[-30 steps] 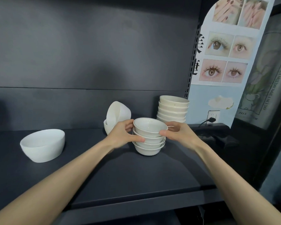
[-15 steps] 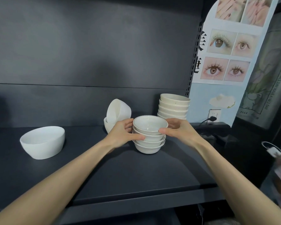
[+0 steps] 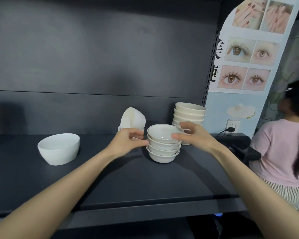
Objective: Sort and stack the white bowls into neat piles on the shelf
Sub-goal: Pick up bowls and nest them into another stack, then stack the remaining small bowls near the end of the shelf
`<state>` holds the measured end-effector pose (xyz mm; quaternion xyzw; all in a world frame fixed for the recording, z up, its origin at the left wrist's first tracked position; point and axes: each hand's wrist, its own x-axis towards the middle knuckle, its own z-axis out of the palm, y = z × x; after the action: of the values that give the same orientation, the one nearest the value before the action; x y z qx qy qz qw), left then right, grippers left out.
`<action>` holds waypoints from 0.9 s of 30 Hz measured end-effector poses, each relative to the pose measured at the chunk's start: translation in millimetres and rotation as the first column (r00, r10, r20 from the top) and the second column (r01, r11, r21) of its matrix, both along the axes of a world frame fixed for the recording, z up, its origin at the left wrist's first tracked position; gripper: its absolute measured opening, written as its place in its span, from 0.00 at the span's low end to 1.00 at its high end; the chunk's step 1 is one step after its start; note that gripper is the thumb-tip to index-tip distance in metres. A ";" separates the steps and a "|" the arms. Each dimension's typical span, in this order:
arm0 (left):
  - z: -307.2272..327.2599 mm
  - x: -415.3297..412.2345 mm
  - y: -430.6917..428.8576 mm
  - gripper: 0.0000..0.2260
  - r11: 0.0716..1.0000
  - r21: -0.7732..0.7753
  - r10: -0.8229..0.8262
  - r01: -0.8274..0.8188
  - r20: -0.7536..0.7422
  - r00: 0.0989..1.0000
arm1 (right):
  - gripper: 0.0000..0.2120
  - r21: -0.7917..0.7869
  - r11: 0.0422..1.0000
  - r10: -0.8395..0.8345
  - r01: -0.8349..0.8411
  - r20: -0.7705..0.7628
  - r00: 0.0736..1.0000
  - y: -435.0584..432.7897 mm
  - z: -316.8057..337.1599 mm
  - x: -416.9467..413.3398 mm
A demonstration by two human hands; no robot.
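Two bare forearms reach in from the bottom corners over the dark shelf (image 3: 128,183) to a short stack of small bowls (image 3: 163,149) at mid-frame. The left hand (image 3: 128,143) has its thumb tip against the stack's side, fingers loosely curled just clear of it. The right hand (image 3: 192,137) lays its thumb on the top rim; whether it grips I cannot tell. Left of centre stands a large white bowl (image 3: 59,149). Further back are a tilted bowl (image 3: 132,119) and a taller bowl stack (image 3: 190,112), right of centre
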<state>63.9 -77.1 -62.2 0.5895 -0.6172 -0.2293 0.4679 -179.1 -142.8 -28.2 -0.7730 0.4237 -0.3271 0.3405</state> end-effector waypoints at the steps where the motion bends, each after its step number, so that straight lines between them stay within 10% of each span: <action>1: 2.0 4.0 3.4 0.17 1.000 -0.011 0.019 -0.019 0.016 1.000 | 0.33 -0.029 1.000 -0.005 0.004 -0.005 1.000 2.1 3.2 2.2; 13: 31.8 83.1 45.0 0.14 0.956 -0.129 0.281 -0.263 0.149 0.948 | 0.29 -0.194 0.976 0.090 -0.099 -0.058 0.994 4.9 38.4 88.3; 22: 13.5 160.2 91.5 0.32 0.914 0.190 0.188 -0.359 0.585 0.789 | 0.38 -0.159 0.985 0.041 -0.065 -0.151 0.988 -8.2 25.4 172.6; 27: -2.2 184.1 85.5 0.13 0.948 0.120 0.134 -0.296 0.693 0.708 | 0.37 -0.145 0.989 -0.060 0.037 -0.153 0.986 -17.4 13.1 192.3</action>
<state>248.0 8.4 -64.4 0.7488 -0.6416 -0.0104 0.1659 13.2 -160.2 -15.1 -0.8081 0.4437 -0.3026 0.2421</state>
